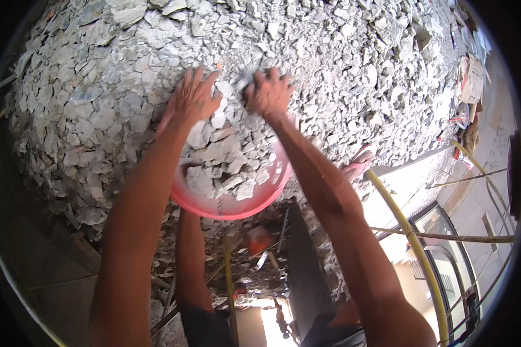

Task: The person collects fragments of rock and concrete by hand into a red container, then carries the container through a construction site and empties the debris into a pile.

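Observation:
A pink-red basin (255, 208) filled with chunks of broken concrete rubble (214, 165) sits against a big heap of the same grey rubble (341, 69). My left hand (198, 99) reaches over the basin's far left rim, fingers spread and bent on the loose pieces. Over the far right rim is my right hand (270, 95), slightly blurred, its fingers apart and curled down at the heap. Pale pieces lie between the two hands. Neither hand has a clear hold on any one chunk, though the undersides of both are hidden.
A foot in a pink sandal (360, 164) stands on the rubble to the right. Yellow hose or pipe (408, 228) and thin rods (463, 237) cross the right side. A dark board (304, 260) stands below the basin, near an orange-red object (259, 239). A framed glass panel (446, 243) is at right.

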A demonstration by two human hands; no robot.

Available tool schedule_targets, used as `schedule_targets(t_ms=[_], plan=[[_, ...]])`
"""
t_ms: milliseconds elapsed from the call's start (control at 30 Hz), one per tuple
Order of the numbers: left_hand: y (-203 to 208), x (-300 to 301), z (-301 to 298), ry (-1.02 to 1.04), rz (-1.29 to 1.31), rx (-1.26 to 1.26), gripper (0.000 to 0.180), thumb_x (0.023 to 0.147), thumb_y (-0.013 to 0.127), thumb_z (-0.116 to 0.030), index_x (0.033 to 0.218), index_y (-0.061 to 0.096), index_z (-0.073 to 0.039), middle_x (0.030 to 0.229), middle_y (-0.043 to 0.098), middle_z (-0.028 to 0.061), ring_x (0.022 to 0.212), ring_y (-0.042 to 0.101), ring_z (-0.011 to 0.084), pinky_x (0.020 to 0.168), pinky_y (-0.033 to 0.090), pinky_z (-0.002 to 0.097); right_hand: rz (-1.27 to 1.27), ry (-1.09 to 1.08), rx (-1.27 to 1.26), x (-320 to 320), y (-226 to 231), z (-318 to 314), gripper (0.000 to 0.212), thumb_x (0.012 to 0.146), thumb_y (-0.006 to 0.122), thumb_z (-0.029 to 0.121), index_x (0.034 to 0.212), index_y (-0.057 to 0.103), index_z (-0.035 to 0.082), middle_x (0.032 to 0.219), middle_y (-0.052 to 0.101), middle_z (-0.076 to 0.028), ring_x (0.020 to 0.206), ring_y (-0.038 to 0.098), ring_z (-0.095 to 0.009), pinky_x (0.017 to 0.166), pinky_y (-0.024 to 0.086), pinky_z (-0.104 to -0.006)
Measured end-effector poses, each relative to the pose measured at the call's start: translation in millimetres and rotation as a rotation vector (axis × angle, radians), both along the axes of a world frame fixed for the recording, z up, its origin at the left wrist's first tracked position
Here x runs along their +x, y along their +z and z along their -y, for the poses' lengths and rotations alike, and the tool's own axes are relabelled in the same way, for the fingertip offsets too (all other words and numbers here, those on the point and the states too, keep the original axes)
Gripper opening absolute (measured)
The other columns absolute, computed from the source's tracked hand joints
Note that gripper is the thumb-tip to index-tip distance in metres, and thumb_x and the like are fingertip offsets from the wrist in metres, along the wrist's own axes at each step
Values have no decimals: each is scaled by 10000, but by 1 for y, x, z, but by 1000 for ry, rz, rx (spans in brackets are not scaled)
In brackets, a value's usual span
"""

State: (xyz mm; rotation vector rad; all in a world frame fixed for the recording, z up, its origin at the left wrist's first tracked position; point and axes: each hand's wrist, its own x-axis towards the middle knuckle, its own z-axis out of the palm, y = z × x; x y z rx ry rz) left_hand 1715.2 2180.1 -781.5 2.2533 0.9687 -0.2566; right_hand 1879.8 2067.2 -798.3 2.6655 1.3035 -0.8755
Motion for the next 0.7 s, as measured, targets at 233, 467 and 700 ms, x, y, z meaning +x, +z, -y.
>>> schedule_targets(t_ms=[233,467,700], plan=[[-24,41,34,-204,-274,70,603,831,688,-374,1381,490,-224,1448,387,221,1319,383,431,1099,359,500,-107,103,253,-21,-25,82,424,833,596,180,1250,580,103,1395,453,-193,1209,445,-469,995,408,-536],[14,-29,67,-200,-142,-71,528,772,718,-305,1253,582,-135,1406,401,145,1261,402,394,1059,366,515,-546,249,179,-35,72,120,391,856,593,237,1234,604,138,1347,511,-138,1039,578,-338,929,469,-519],[75,-16,118,-293,-262,103,377,781,673,-237,1123,632,-83,1436,397,172,1314,353,428,1109,295,534,300,-81,623,276,34,43,427,864,583,262,1204,562,5,1109,554,-282,899,582,-364,793,484,-478]])
